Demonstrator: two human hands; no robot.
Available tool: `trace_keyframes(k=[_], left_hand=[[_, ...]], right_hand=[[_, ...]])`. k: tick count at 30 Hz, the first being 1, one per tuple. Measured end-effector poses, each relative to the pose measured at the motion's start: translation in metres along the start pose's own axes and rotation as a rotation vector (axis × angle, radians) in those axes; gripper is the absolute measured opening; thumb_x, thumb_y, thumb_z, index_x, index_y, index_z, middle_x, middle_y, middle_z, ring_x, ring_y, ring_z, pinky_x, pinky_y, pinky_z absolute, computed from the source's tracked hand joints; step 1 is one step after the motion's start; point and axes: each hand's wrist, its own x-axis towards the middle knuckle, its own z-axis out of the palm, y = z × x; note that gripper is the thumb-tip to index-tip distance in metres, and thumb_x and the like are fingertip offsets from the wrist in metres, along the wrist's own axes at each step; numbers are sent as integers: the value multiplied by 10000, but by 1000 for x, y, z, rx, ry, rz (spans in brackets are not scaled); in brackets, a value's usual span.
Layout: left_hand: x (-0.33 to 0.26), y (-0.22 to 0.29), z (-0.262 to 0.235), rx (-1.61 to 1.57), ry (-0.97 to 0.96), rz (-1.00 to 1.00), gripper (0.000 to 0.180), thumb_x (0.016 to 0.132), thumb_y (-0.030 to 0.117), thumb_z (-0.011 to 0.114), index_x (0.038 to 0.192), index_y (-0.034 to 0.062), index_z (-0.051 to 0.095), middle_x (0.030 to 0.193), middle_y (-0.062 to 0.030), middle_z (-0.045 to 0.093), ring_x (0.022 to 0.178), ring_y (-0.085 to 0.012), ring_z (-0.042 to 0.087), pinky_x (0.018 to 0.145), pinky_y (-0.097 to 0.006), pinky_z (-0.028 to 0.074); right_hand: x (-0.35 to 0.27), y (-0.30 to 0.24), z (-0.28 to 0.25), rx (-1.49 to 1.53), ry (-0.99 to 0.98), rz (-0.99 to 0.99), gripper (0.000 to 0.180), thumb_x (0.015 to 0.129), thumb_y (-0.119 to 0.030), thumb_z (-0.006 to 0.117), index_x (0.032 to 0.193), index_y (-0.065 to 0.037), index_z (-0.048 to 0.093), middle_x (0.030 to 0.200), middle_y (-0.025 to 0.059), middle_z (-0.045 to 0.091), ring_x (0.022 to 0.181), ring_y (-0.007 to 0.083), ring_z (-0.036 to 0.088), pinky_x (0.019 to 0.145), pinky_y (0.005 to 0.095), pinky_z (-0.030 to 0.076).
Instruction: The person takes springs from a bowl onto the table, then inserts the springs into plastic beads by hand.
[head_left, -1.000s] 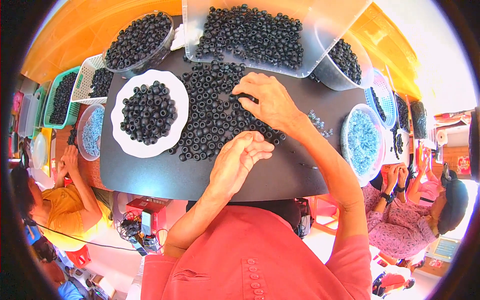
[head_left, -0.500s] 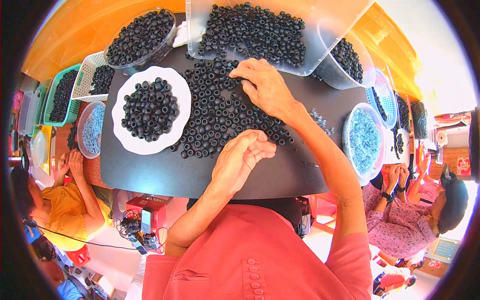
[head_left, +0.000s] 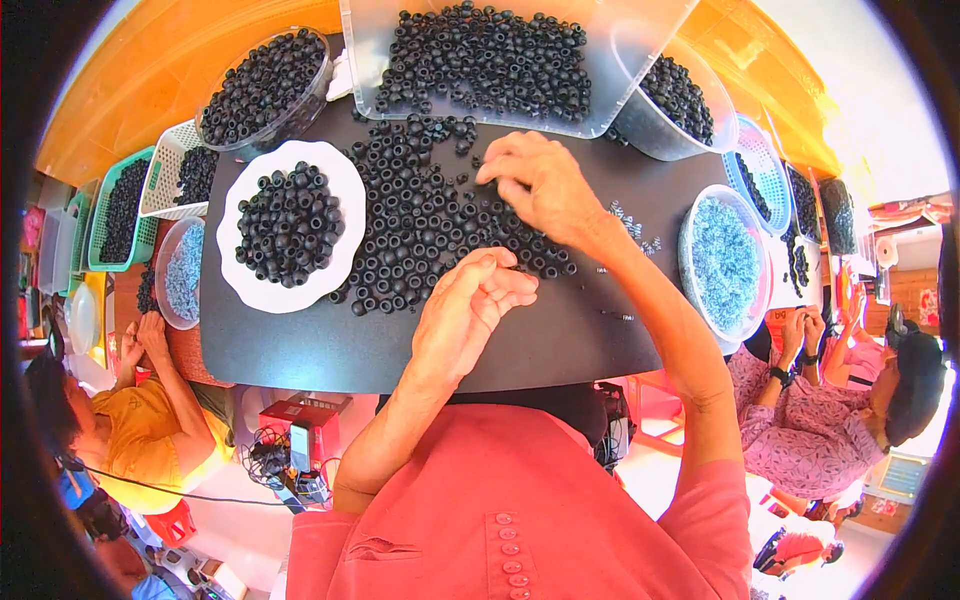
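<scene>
Many small round black pieces with holes, like large beads (head_left: 405,235), lie loose over the middle of the dark table. Above their right part hovers my right hand (head_left: 540,185), its fingers bent and drawn together; whatever is at the fingertips is hidden. Closer to me, my left hand (head_left: 470,310) is turned partly palm up at the near edge of the beads. Its fingers are curled in toward the thumb, with a small dark spot by the fingertips that is too small to name. Left of the pile is a scalloped white plate (head_left: 240,270) heaped with the same beads.
A clear bin (head_left: 610,90) of beads lies tipped at the table's far side, between two round tubs (head_left: 322,85). Right is a bowl of bluish clear bits (head_left: 722,265); similar bits (head_left: 635,230) lie scattered beside it. Other people (head_left: 155,430) sit at both sides.
My right hand has drawn back from the far part of the pile, nearer to me and slightly right. My left hand stays almost in place. The whole view has shifted a little.
</scene>
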Motion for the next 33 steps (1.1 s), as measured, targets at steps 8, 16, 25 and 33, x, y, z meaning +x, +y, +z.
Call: trace_keyframes(k=[8, 16, 25, 33], left_hand=[[1, 2, 2, 51, 28, 11, 263, 959, 201, 432, 1093, -6, 525, 898, -168, 669, 931, -271, 626, 871, -394, 477], [1, 3, 1, 86, 30, 17, 220, 943, 161, 454, 1033, -12, 556, 893, -155, 667, 938, -276, 626, 871, -398, 480], [0, 4, 4, 68, -16, 32, 203, 929, 134, 473, 1038, -16, 556, 897, -144, 656, 947, -290, 624, 874, -397, 480], [0, 3, 5, 40, -3, 31, 199, 926, 128, 485, 1042, -14, 562, 958, -122, 634, 935, -279, 631, 872, -404, 481]], right_hand=[[-32, 3, -24, 229, 335, 356, 184, 805, 0, 541, 928, -15, 677, 849, 45, 657, 730, 93, 566, 662, 244, 454], [-30, 21, -21, 45, 203, 279, 184, 801, -31, 550, 943, -20, 668, 838, 120, 655, 708, 216, 615, 688, 314, 493], [-20, 26, -23, 205, 55, 396, 199, 778, -87, 600, 942, -6, 675, 845, 137, 676, 714, 215, 637, 682, 318, 515], [-12, 20, -21, -49, -54, 195, 219, 713, -92, 648, 921, -27, 672, 844, 130, 649, 698, 220, 630, 683, 329, 511]])
